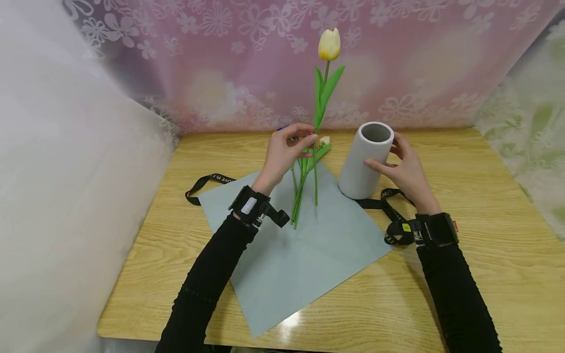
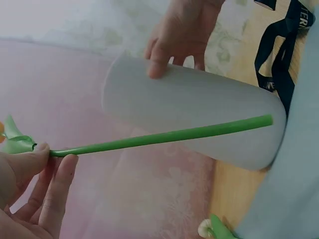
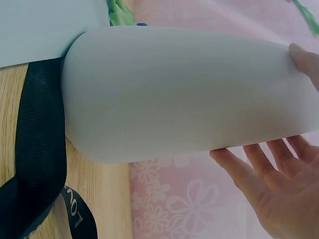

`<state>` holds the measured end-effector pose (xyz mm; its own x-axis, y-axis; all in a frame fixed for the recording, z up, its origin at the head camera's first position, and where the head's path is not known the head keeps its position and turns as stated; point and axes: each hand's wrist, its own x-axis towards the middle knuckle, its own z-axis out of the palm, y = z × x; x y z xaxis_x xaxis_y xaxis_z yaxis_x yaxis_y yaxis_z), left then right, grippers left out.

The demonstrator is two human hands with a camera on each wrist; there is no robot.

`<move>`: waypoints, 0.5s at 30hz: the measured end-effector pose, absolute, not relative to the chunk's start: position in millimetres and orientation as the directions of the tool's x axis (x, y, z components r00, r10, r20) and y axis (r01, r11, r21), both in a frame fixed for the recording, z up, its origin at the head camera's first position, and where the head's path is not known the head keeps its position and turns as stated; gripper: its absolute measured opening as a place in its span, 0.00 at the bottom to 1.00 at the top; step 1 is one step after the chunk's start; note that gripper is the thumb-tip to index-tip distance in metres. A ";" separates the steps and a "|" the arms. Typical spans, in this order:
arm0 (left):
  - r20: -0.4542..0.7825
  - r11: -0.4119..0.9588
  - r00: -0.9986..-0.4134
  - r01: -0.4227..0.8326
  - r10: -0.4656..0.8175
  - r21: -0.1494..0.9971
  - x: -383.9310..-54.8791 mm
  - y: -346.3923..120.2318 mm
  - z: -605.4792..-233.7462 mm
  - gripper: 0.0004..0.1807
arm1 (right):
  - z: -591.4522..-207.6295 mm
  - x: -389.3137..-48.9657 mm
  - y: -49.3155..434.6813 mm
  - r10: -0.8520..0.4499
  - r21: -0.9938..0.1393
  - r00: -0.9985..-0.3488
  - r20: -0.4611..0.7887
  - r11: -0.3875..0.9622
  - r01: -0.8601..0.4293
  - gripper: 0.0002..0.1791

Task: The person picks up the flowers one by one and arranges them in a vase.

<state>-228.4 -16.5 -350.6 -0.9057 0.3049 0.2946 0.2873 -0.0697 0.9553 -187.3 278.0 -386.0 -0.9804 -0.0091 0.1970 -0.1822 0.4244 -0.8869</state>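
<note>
While the left hand [image 1: 286, 153] pinches a tulip [image 1: 324, 98] by its green stem between thumb and fingertips, the right hand [image 1: 407, 169] grips a white vase [image 1: 362, 164], its thumb on one side and its fingers on the other. The tulip is held bloom up, above the gray-blue paper [image 1: 309, 260] and to the left of the vase; the lower end of its stem hangs free, outside the vase. More flowers [image 1: 302, 189] lie on the paper, their stems pointing toward the person. A black ribbon [image 1: 370, 204] runs by the vase's base, though how much of that base sits on paper or ribbon is hard to tell. Another stretch of black ribbon lies at the paper's left edge, on the wooden table [image 1: 499, 230].
</note>
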 end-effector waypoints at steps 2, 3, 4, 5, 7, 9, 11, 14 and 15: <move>0.350 -0.090 -0.888 0.339 0.298 0.936 -229.5 -11.0 -344.7 0.14 | -386.1 -187.4 278.1 -0.007 -0.888 -0.980 0.197 0.423 -0.181 0.46; 0.376 -0.099 -0.878 0.363 0.297 0.926 -229.9 -8.2 -341.0 0.13 | -386.1 -187.5 278.2 -0.008 -0.888 -0.980 0.199 0.422 -0.183 0.46; 0.395 -0.104 -0.870 0.382 0.294 0.918 -230.4 -5.3 -337.0 0.13 | -385.9 -187.7 278.2 -0.008 -0.888 -0.980 0.201 0.421 -0.185 0.46; 0.418 -0.112 -0.860 0.403 0.293 0.908 -230.9 -2.5 -332.8 0.13 | -385.7 -187.6 278.3 -0.007 -0.888 -0.980 0.201 0.420 -0.185 0.46; 0.452 -0.130 -0.844 0.433 0.290 0.892 -230.7 3.2 -322.9 0.13 | -385.2 -187.4 278.5 -0.007 -0.890 -0.980 0.200 0.416 -0.185 0.46; 0.489 -0.135 -0.826 0.470 0.281 0.872 -230.3 9.2 -311.9 0.12 | -384.5 -187.1 278.3 -0.009 -0.893 -0.980 0.198 0.412 -0.184 0.46; 0.518 -0.147 -0.811 0.497 0.270 0.855 -230.2 15.6 -300.2 0.12 | -384.3 -186.8 278.0 -0.009 -0.894 -0.981 0.193 0.410 -0.179 0.46; 0.556 -0.166 -0.795 0.530 0.243 0.831 -230.2 25.8 -281.3 0.13 | -384.6 -186.5 277.6 -0.009 -0.895 -0.982 0.188 0.409 -0.176 0.46; 0.565 -0.177 -0.791 0.536 0.235 0.825 -230.7 29.3 -275.2 0.13 | -384.7 -186.5 277.5 -0.010 -0.896 -0.982 0.188 0.408 -0.176 0.46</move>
